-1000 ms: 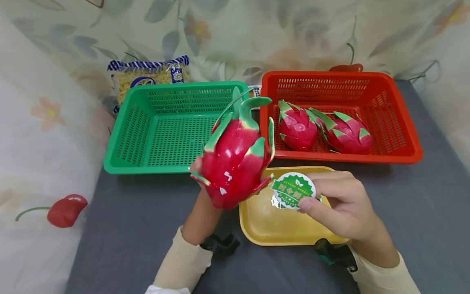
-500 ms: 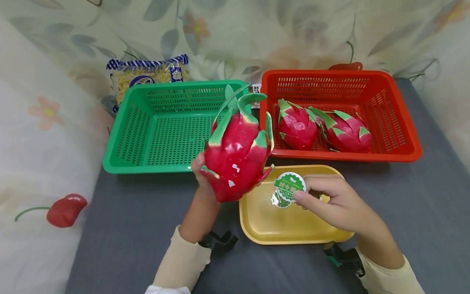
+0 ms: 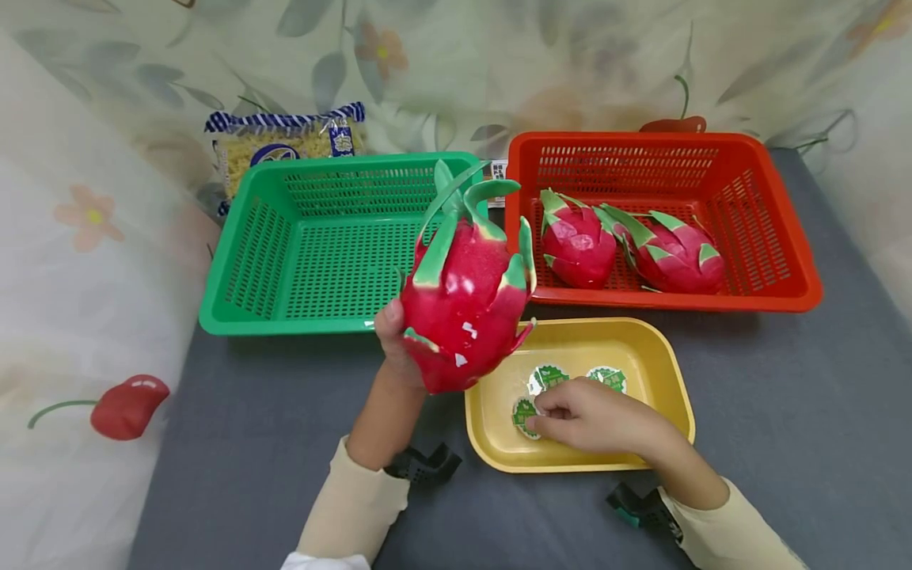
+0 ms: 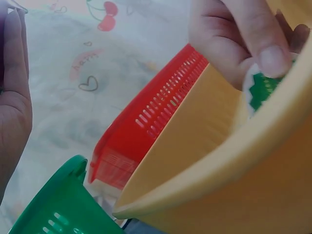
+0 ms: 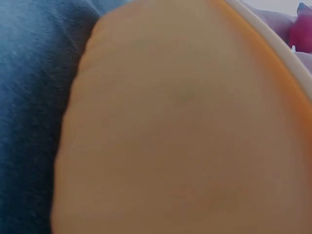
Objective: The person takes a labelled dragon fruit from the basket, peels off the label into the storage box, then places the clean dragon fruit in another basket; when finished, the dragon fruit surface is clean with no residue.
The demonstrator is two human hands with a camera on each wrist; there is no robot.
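Observation:
My left hand holds a large pink dragon fruit from below and behind, raised above the table with its green leaves upward. Most of those fingers are hidden behind the fruit. Two small white specks show on its skin. Down in the yellow tray, my right hand pinches a round green-and-white sticker between thumb and fingers. In the left wrist view the thumb lies over this sticker. Two more such stickers, one upper left and one upper right, lie in the tray.
A green plastic basket stands behind on the left. Beside it, a red basket holds two dragon fruits. A pasta bag leans behind the green basket. The tray's wall fills most of the right wrist view.
My right hand has lowered the sticker from beside the fruit into the tray, moving left and toward me. The fruit has shifted slightly right and stays in my left hand.

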